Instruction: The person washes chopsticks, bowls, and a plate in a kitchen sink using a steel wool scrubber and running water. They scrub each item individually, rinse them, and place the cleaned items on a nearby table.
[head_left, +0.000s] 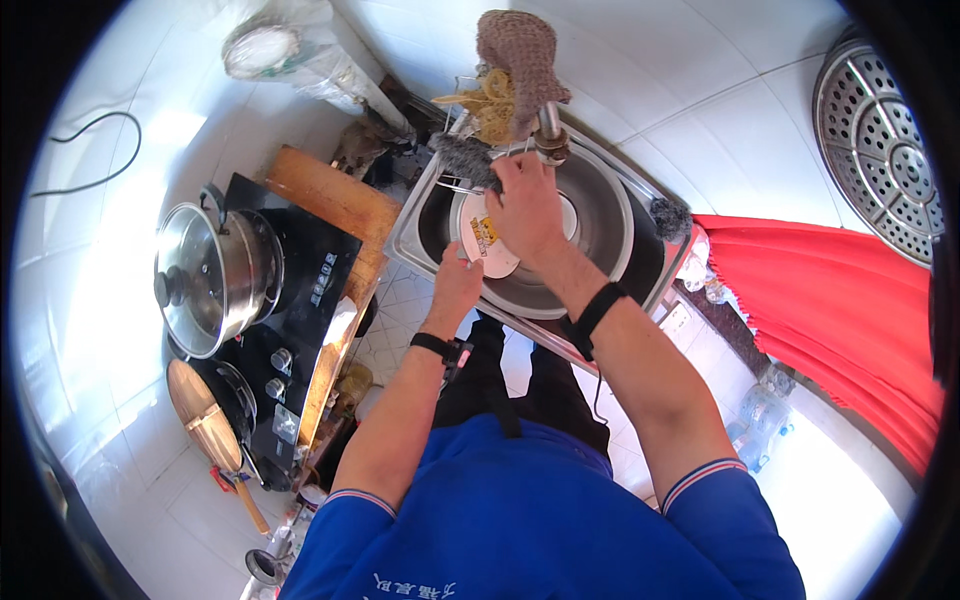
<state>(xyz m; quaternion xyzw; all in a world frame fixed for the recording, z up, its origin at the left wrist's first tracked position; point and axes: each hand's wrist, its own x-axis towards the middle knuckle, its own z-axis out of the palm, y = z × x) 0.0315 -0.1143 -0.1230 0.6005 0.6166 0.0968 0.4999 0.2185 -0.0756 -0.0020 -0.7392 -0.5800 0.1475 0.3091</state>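
Note:
A white plate with a yellow cartoon print (491, 244) is tilted over a round metal basin (611, 255) in the stainless-steel sink (409, 240). My left hand (459, 281) grips the plate's near-left edge with thumb and fingers. Over the plate's upper part lies my right hand (527, 202), its fingers bent near a grey scrubbing cloth (465, 159); whether it touches the cloth or holds anything under the palm is hidden. Another round white dish (570, 216) shows partly behind my right hand, inside the basin. The faucet (552, 139) stands just above that hand.
A brown knitted cloth (517, 52) hangs over the faucet beside a yellow mesh scrubber (495, 105). To the left, a lidded steel pot (214, 277) and a wok with a wooden lid (202, 412) sit on the black gas stove (300, 300). A red curtain (825, 300) hangs at the right.

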